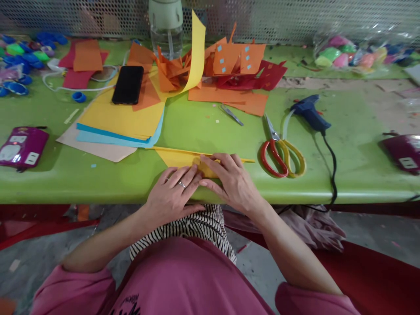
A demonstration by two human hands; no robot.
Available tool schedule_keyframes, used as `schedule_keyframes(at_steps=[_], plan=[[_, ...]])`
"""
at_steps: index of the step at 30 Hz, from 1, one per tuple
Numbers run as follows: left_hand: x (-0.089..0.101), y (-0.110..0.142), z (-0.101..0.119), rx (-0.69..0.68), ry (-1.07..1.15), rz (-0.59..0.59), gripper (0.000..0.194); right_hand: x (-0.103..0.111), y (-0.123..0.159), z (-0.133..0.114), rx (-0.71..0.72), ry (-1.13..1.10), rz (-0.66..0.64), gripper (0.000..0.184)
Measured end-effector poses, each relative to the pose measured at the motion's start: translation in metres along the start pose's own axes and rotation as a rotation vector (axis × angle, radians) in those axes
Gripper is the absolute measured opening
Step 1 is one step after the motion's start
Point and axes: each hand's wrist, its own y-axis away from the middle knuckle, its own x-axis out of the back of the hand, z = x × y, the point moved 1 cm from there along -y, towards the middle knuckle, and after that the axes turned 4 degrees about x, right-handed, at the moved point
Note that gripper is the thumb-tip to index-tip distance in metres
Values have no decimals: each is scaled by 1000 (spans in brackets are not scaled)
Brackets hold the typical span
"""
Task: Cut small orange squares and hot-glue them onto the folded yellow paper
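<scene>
A sheet of yellow paper (170, 158) lies at the table's front edge, with a narrow folded strip along its far side. My left hand (175, 188) rests on it with fingers stretched out and lying flat; a ring shows on one finger. From the right, my right hand (231, 181) has its bent fingers and thumb closed on the same paper near its middle. Both hands meet there and hide part of the sheet. Just to the right lie scissors (282, 155) with red and yellow handles, apart from my hand.
Stacked coloured paper (121, 118) lies at left, with a black phone (127, 85) on it. Behind are orange cut-paper pieces (239, 59) and a bottle (166, 30). Tweezers (232, 114), a corded glue gun (310, 113) and a purple box (24, 148) are also on the green table (65, 186).
</scene>
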Motion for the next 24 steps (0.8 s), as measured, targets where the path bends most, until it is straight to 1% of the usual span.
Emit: schedule_keyframes(at_steps=[3, 5, 10, 16, 18, 21, 24], plan=[[1, 0, 0, -6, -6, -5, 72, 2, 6, 1, 23, -23, 23, 54], [2, -1, 0, -5, -11, -20, 72, 2, 9, 1, 40, -34, 20, 50], [1, 0, 0, -9, -15, -39, 73, 1, 12, 1, 42, -67, 8, 52], [0, 2, 0, 11, 41, -13, 77, 0, 13, 2, 55, -75, 6, 56], [2, 2, -1, 29, 89, 1, 70, -1, 14, 2, 58, -64, 5, 57], [6, 1, -3, 30, 134, -20, 52, -2, 14, 3, 60, -34, -1, 60], [8, 1, -4, 13, 139, -39, 47, -3, 15, 3, 74, 3, 9, 63]])
